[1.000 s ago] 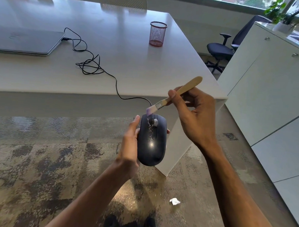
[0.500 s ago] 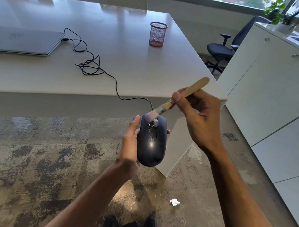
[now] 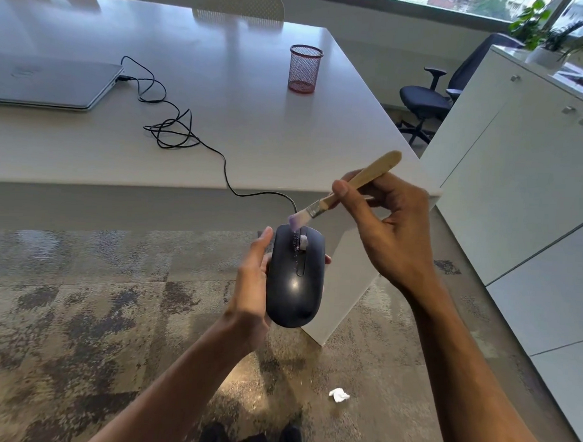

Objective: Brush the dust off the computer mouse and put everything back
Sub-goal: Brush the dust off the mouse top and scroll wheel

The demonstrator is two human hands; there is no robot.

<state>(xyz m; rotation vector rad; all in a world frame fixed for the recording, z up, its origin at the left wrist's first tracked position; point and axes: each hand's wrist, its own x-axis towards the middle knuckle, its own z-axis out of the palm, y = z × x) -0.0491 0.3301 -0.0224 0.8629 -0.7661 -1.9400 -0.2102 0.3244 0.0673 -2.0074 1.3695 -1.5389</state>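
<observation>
Head view: left hand (image 3: 250,286) grips mouse (image 3: 296,278) off desk (image 3: 254,129) edge, above carpet. Right hand (image 3: 390,225) pinches brush (image 3: 345,189), bristles at wheel. Risk: taut cable (image 3: 225,164) tugging mouse loose; dust falling on carpet.

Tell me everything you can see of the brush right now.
The brush is small, with a flat pale wooden handle, a metal collar and short pale purplish bristles. The right hand pinches the handle near its middle. It slants down to the left, bristles at the front end of the dark mouse, just ahead of the wheel, near a streak of specks.
</observation>
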